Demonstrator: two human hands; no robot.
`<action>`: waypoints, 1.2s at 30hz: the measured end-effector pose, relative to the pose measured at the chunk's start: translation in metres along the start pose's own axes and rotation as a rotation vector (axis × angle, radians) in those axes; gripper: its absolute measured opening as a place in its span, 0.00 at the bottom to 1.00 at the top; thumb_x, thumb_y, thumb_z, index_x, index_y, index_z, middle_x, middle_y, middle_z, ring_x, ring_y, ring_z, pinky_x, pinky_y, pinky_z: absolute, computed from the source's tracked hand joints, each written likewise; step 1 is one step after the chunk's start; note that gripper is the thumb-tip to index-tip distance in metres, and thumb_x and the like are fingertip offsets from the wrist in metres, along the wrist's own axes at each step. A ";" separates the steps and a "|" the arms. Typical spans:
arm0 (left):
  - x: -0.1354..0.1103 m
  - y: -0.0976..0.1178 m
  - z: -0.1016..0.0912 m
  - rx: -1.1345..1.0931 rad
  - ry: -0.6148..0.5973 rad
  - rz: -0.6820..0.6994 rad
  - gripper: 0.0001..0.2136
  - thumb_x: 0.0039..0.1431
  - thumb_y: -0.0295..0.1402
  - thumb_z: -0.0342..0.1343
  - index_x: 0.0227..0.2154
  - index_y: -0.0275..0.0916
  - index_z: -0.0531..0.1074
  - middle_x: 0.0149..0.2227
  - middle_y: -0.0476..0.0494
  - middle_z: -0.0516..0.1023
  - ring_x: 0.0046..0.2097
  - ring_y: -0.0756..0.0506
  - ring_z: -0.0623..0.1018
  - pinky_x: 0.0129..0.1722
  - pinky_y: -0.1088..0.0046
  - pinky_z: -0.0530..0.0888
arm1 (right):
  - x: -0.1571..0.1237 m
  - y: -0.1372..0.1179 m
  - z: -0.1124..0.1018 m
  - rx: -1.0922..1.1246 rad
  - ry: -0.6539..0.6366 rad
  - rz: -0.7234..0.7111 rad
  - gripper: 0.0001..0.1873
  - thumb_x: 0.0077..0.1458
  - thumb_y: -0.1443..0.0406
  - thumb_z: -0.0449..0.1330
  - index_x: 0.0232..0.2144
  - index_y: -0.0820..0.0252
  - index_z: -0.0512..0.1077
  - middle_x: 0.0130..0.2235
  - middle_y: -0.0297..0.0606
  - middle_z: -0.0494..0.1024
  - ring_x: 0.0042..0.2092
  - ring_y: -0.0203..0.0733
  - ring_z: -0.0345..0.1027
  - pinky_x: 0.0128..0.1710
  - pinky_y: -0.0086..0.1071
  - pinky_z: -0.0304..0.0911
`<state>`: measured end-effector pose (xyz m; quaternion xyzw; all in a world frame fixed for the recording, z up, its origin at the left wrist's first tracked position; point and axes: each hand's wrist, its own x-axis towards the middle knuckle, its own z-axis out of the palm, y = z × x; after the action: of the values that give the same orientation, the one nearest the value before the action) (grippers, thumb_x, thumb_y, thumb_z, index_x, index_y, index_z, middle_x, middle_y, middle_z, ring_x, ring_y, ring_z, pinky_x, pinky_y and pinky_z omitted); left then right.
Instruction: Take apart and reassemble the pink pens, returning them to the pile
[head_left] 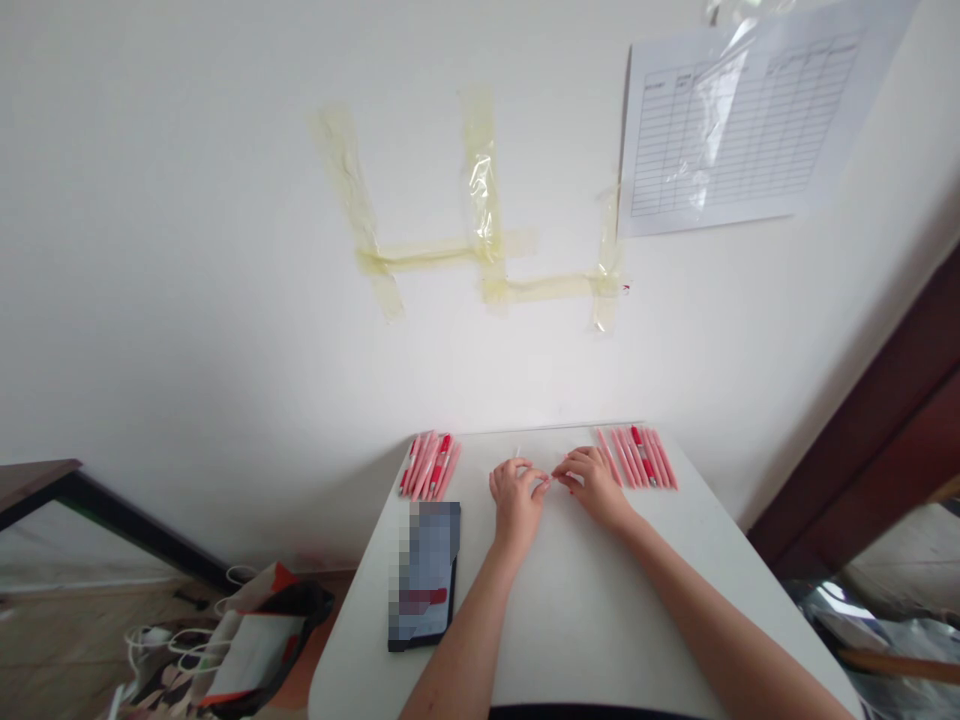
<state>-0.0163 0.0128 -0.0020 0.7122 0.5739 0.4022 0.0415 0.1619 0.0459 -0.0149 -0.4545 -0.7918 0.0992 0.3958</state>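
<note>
My left hand (515, 497) and my right hand (594, 487) meet over the far half of the white table (592, 640). Both have their fingers bent into a pinch, the fingertips almost touching. Whatever is between them is too small and too covered to name. A thin pale tip shows just behind my left fingers. To the right of my right hand lies a row of pink pens (626, 457), with a red pen (643, 457) among them. Left of my left hand sits a pile of pink pens (425, 467) mixed with some red ones.
A phone (431, 575) with a blurred screen lies at the table's left side. The white wall (225, 300) rises behind, with yellowed tape (427, 257) and a printed sheet (739, 130). Bags and cables (247, 640) lie on the floor at left; dark red wood (877, 430) stands at right.
</note>
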 end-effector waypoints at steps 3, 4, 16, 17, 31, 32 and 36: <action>0.000 -0.001 0.000 0.007 -0.006 -0.005 0.06 0.56 0.29 0.64 0.35 0.46 0.81 0.48 0.44 0.74 0.54 0.41 0.70 0.60 0.52 0.66 | 0.000 0.000 0.000 -0.008 -0.011 0.000 0.08 0.63 0.66 0.60 0.37 0.51 0.81 0.38 0.40 0.80 0.51 0.51 0.66 0.52 0.46 0.59; 0.001 -0.002 0.000 0.009 -0.011 -0.006 0.06 0.56 0.28 0.64 0.35 0.46 0.81 0.48 0.44 0.74 0.54 0.41 0.70 0.60 0.52 0.66 | 0.000 0.000 -0.001 -0.009 -0.015 0.000 0.08 0.62 0.67 0.61 0.37 0.50 0.81 0.38 0.40 0.80 0.51 0.51 0.66 0.52 0.45 0.59; 0.000 -0.004 0.001 0.027 -0.039 -0.039 0.04 0.57 0.31 0.64 0.34 0.47 0.82 0.48 0.44 0.75 0.54 0.40 0.70 0.60 0.51 0.65 | 0.001 0.001 -0.003 0.032 -0.048 -0.013 0.09 0.63 0.65 0.60 0.39 0.49 0.81 0.39 0.39 0.80 0.51 0.51 0.65 0.54 0.45 0.59; 0.000 -0.004 0.001 0.030 -0.038 -0.037 0.04 0.57 0.32 0.63 0.34 0.47 0.82 0.48 0.44 0.75 0.54 0.40 0.70 0.61 0.51 0.65 | 0.001 0.000 -0.004 0.035 -0.047 -0.009 0.09 0.64 0.65 0.60 0.39 0.50 0.81 0.39 0.40 0.81 0.51 0.51 0.65 0.54 0.46 0.58; 0.003 0.007 -0.007 0.012 0.003 -0.118 0.03 0.57 0.32 0.63 0.32 0.47 0.81 0.47 0.43 0.74 0.54 0.40 0.70 0.61 0.50 0.63 | 0.001 0.006 -0.011 -0.033 0.006 -0.010 0.13 0.65 0.65 0.55 0.46 0.50 0.78 0.46 0.40 0.80 0.52 0.50 0.67 0.55 0.48 0.61; 0.003 0.007 -0.007 0.013 0.007 -0.126 0.03 0.56 0.32 0.63 0.32 0.47 0.81 0.47 0.43 0.74 0.54 0.40 0.70 0.61 0.51 0.63 | 0.000 0.009 -0.011 -0.055 0.009 -0.018 0.14 0.65 0.67 0.54 0.46 0.50 0.78 0.46 0.40 0.79 0.52 0.50 0.67 0.55 0.49 0.62; 0.005 0.006 -0.008 0.015 0.018 -0.143 0.04 0.56 0.30 0.63 0.32 0.47 0.81 0.47 0.44 0.74 0.54 0.40 0.70 0.61 0.51 0.63 | -0.002 0.017 -0.010 -0.163 -0.014 -0.053 0.21 0.60 0.75 0.52 0.45 0.49 0.79 0.49 0.40 0.78 0.54 0.51 0.64 0.55 0.51 0.62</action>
<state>-0.0168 0.0114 0.0092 0.6659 0.6266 0.4004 0.0598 0.1804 0.0516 -0.0177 -0.4633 -0.8118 0.0269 0.3544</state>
